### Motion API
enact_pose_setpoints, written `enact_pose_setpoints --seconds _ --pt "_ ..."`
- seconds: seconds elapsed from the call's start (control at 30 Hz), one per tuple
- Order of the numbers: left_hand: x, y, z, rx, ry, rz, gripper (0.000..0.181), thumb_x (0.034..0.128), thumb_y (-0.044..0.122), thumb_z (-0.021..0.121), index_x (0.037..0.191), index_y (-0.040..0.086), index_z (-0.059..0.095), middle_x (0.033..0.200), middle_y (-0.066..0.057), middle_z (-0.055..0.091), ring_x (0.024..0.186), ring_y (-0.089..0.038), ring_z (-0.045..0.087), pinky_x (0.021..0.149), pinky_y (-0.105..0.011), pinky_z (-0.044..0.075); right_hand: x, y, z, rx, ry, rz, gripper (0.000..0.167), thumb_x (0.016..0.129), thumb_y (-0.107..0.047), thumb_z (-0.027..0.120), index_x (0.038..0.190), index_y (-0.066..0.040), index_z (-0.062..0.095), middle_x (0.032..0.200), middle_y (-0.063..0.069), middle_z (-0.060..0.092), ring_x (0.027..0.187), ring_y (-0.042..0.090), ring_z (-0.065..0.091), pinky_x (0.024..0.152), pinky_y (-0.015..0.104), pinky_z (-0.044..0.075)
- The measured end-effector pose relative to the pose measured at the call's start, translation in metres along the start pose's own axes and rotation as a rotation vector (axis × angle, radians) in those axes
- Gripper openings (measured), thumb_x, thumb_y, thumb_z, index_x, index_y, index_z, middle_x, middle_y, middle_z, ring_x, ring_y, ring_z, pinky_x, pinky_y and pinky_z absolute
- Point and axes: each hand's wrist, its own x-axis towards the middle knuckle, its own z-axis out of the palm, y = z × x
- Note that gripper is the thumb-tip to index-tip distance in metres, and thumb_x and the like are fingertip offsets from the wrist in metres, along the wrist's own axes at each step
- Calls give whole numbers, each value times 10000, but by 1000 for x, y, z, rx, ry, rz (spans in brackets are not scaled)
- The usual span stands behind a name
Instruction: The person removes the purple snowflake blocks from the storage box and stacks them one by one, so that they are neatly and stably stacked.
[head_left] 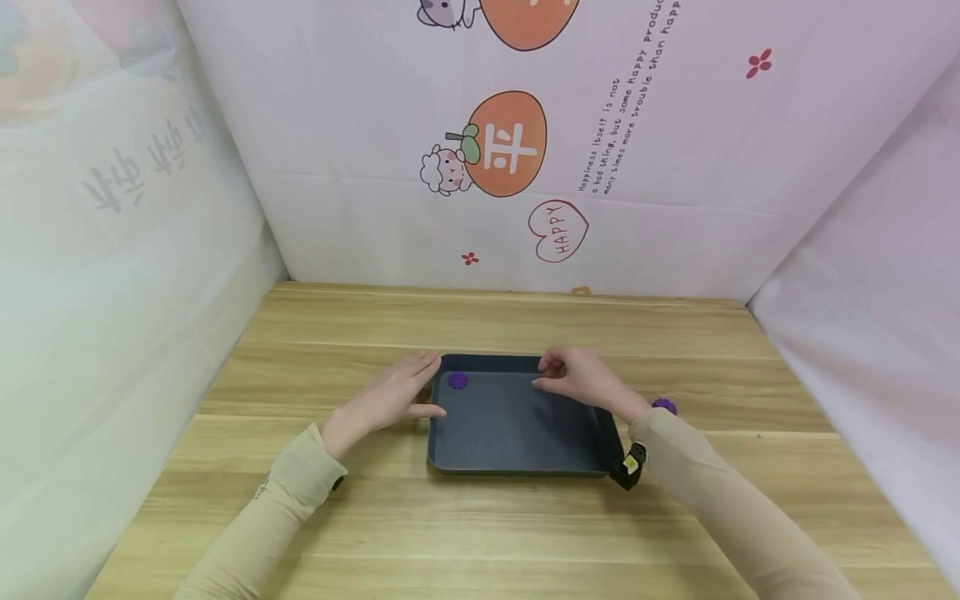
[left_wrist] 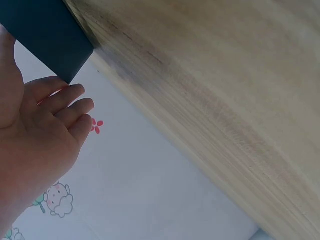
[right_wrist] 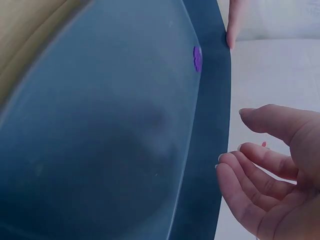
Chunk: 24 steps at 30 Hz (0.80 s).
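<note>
A dark grey rectangular tray (head_left: 510,425) lies on the wooden table. Inside its far left corner is a small purple disc (head_left: 458,380) with a scalloped edge, its exact kind unclear. My left hand (head_left: 390,392) is at the tray's left side, fingers extended and touching the far left corner, thumb apart near the left rim. Over the far right part of the tray is my right hand (head_left: 588,379), its fingers loosely bent. In the right wrist view a gap shows between thumb and fingers of the right hand (right_wrist: 280,170), with nothing held.
A second purple piece (head_left: 664,406) lies on the table right of the tray, partly hidden by the right forearm. The wooden table (head_left: 360,533) is bounded by white printed sheets (head_left: 360,167) at the back and both sides. A black strap (head_left: 628,471) hangs at the right wrist.
</note>
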Motion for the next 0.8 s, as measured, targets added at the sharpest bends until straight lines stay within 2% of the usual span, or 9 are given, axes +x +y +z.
enact_pose_setpoints --seconds 0.2,0.43,0.8 --pt "0 1 0 -3 -13 -11 885 903 537 632 1504 -50 352 1577 -236 343 1480 -412 315 1225 -539 298 12 -11 2 22 -21 -7 264 884 -195 748 1022 14 663 925 99 708 807 171 666 746 345 589" --pt "1 1 -1 -21 -14 -15 884 903 525 642 1506 -51 348 1580 -236 337 1481 -415 310 1225 -542 297 26 -19 12 16 -9 -53 267 878 -184 752 1015 27 661 919 121 714 811 208 690 754 355 604" --pt "1 0 -1 -9 -22 -15 888 902 546 628 1510 -38 349 1589 -219 327 1484 -402 311 1221 -538 308 43 -34 32 -10 -35 -44 286 877 -193 757 1042 26 678 970 131 729 870 217 696 794 351 611"
